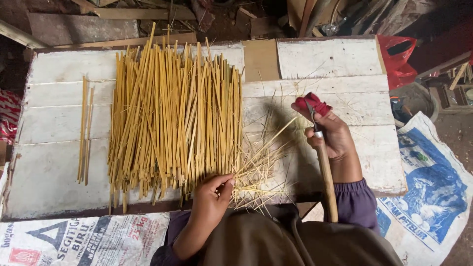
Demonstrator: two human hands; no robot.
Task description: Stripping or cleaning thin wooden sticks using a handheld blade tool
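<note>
A big heap of yellow bamboo strips (172, 118) lies lengthwise on a white-painted wooden table (59, 162). My left hand (213, 197) rests at the near end of the heap, fingers pinching a strip. To its right lies a loose pile of thin shavings (266, 157). My right hand (330, 135) grips a knife with a long wooden handle (326, 180), blade pointing up; a red cloth (315, 102) is wrapped around the forefinger. A few separate strips (84, 128) lie at the left of the table.
Printed sacks lie on the ground at lower left (84, 241) and at right (428, 187). A red plastic bag (396, 59) sits at the table's far right corner. Scrap wood is piled beyond the far edge.
</note>
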